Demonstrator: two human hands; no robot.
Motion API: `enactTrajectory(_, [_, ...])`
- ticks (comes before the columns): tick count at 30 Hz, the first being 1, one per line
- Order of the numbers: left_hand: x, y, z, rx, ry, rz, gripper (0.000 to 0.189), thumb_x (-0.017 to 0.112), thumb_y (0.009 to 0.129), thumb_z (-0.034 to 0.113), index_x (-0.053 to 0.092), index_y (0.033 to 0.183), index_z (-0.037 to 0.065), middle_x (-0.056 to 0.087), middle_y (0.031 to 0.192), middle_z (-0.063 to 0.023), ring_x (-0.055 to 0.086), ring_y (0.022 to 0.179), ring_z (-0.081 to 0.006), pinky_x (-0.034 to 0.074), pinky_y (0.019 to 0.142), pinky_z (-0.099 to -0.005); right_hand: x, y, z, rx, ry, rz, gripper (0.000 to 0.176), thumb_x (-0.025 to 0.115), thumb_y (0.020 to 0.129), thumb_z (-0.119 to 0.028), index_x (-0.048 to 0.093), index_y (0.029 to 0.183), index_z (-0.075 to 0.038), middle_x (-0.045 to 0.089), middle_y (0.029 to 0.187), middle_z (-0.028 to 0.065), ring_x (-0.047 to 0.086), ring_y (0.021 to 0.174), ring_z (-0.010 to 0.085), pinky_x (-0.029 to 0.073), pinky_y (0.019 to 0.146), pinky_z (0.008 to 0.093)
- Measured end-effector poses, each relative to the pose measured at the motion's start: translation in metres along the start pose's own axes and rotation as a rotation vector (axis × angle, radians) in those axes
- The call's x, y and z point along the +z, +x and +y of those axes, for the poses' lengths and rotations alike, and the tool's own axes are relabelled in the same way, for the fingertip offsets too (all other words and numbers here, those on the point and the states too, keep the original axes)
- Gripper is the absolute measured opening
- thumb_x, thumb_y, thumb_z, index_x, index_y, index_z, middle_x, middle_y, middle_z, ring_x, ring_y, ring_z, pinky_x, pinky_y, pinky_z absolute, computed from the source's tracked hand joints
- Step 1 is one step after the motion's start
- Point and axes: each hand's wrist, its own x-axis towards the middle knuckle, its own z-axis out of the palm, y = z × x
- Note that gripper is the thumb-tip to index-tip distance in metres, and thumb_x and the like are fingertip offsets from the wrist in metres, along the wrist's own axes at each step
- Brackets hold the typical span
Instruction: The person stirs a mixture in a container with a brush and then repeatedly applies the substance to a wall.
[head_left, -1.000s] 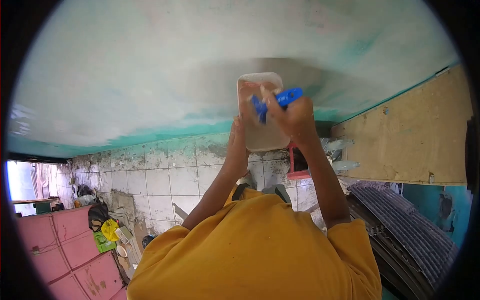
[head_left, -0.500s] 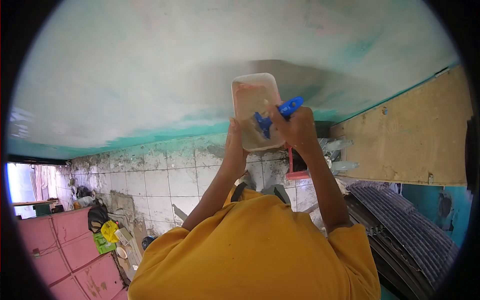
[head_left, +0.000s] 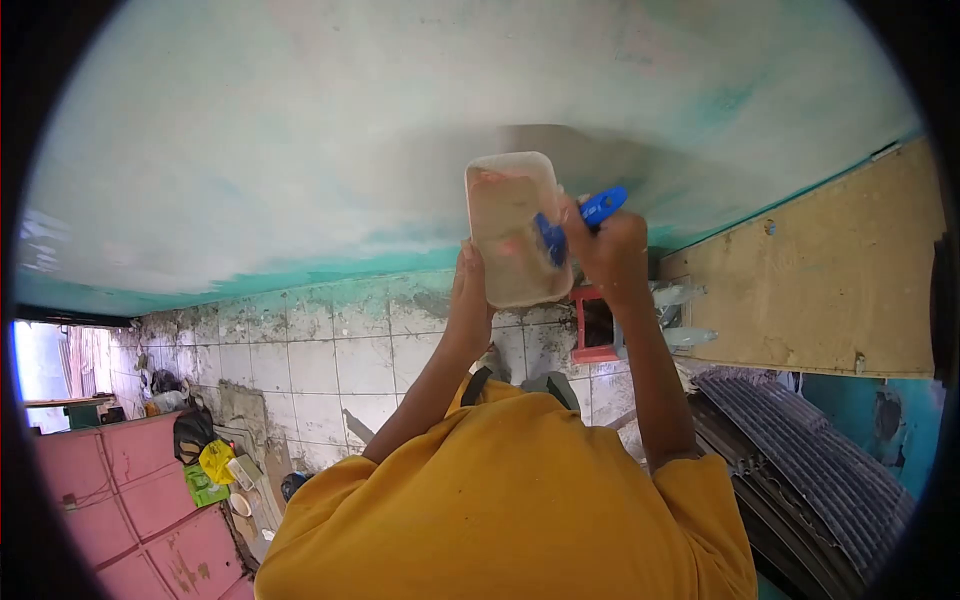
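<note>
A pale rectangular plastic tub [head_left: 508, 215] with whitish paint and pink smears inside is held up in front of the wall. My left hand [head_left: 470, 292] grips the tub's left side and lower edge, thumb along its wall. My right hand [head_left: 612, 255] is closed around a blue-handled paintbrush [head_left: 600, 207]. The brush head is at the tub's right inner side, its bristles mostly hidden. Behind the tub, the wall [head_left: 320, 140] carries a patchy whitish coat over turquoise, and the tub's shadow falls on it.
White tiles [head_left: 365, 362] cover the dirty floor. A red plastic stool [head_left: 597, 354] stands below my right hand. A plywood panel [head_left: 810, 265] and stacked corrugated sheets [head_left: 800, 450] are at right. Pink panels [head_left: 130, 470] and bags, one yellow [head_left: 217, 462], lie at left.
My right hand has drawn the paintbrush from the tub's middle toward its right edge. The tub has shifted slightly down and right; my left hand keeps its hold.
</note>
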Motion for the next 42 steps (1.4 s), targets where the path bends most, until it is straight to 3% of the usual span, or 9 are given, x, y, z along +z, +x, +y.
enactTrajectory(4, [0.009,-0.005,0.002,0.05,0.033,-0.071,0.076,0.03,0.099,0.064,0.023,0.151,0.009,0.039,0.146,-0.0112,0.041,0.136,-0.023,0.04,0.108,-0.0404,-0.004,0.022,-0.004,-0.101,-0.014,0.123,0.024,0.069,0.089,-0.02,0.067,0.073,-0.003,0.059,0.054,0.0107,0.06,0.047,0.0267,0.044,0.047,0.0346])
enactTrajectory(8, [0.01,-0.005,0.004,0.029,0.05,-0.053,0.072,0.03,0.101,0.063,0.022,0.152,0.012,0.039,0.145,-0.0104,0.041,0.134,-0.0215,0.041,0.106,-0.0401,-0.005,0.023,-0.009,-0.029,-0.03,0.091,0.022,0.069,0.089,-0.018,0.068,0.074,-0.002,0.06,0.056,0.0112,0.059,0.048,0.028,0.044,0.047,0.0344])
enactTrajectory(11, [0.005,-0.004,0.008,0.016,0.051,-0.032,0.081,0.03,0.098,0.067,0.021,0.152,0.007,0.037,0.149,-0.0131,0.039,0.139,-0.0259,0.036,0.112,-0.0426,-0.007,0.002,-0.004,-0.168,-0.144,0.019,0.022,0.069,0.09,-0.019,0.068,0.075,-0.002,0.061,0.057,0.0108,0.06,0.048,0.0262,0.045,0.048,0.0341])
enactTrajectory(16, [0.004,-0.008,-0.003,-0.008,0.068,-0.023,0.081,0.03,0.098,0.067,0.024,0.151,0.007,0.037,0.149,-0.0123,0.041,0.137,-0.0255,0.037,0.111,-0.0419,0.012,-0.009,0.002,0.077,0.055,-0.029,0.024,0.069,0.089,-0.018,0.067,0.073,-0.001,0.063,0.059,0.0118,0.063,0.05,0.0259,0.046,0.049,0.0344])
enactTrajectory(20, [0.007,-0.008,0.0,-0.017,0.047,-0.085,0.081,0.029,0.098,0.068,0.025,0.151,0.007,0.038,0.148,-0.012,0.042,0.135,-0.024,0.038,0.109,-0.0405,0.009,0.006,0.008,0.077,0.049,0.058,0.026,0.069,0.089,-0.019,0.067,0.072,0.0,0.063,0.058,0.0121,0.064,0.051,0.0262,0.046,0.049,0.0345])
enactTrajectory(22, [0.006,-0.007,0.005,-0.006,0.065,-0.062,0.082,0.028,0.097,0.069,0.025,0.151,0.007,0.039,0.147,-0.012,0.041,0.135,-0.0238,0.038,0.109,-0.0402,-0.004,-0.001,0.009,-0.096,-0.21,0.09,0.026,0.07,0.089,-0.02,0.067,0.071,-0.001,0.062,0.057,0.0125,0.063,0.05,0.0261,0.046,0.048,0.0346])
enactTrajectory(25, [0.006,-0.005,0.003,-0.007,0.091,-0.037,0.084,0.028,0.096,0.071,0.025,0.151,0.008,0.039,0.147,-0.0121,0.041,0.135,-0.0237,0.038,0.108,-0.0403,-0.003,-0.015,-0.01,0.112,0.083,0.025,0.027,0.07,0.089,-0.02,0.066,0.07,-0.002,0.061,0.057,0.0131,0.062,0.049,0.0283,0.045,0.048,0.0358])
enactTrajectory(34, [0.01,-0.001,-0.001,-0.024,0.047,-0.056,0.081,0.029,0.098,0.068,0.024,0.152,0.008,0.041,0.146,-0.0114,0.042,0.135,-0.0239,0.037,0.111,-0.0415,0.0,0.007,0.006,-0.074,-0.179,0.194,0.033,0.072,0.087,-0.024,0.061,0.062,-0.005,0.055,0.051,0.0127,0.056,0.045,0.0348,0.042,0.044,0.0409])
enactTrajectory(42, [0.015,-0.005,-0.005,-0.01,0.097,-0.066,0.075,0.03,0.101,0.063,0.021,0.153,0.011,0.036,0.148,-0.0105,0.04,0.135,-0.0226,0.038,0.109,-0.0404,0.01,-0.001,-0.005,-0.006,0.029,0.075,0.027,0.071,0.087,-0.019,0.064,0.068,-0.002,0.059,0.056,0.0146,0.061,0.049,0.0312,0.044,0.046,0.0374])
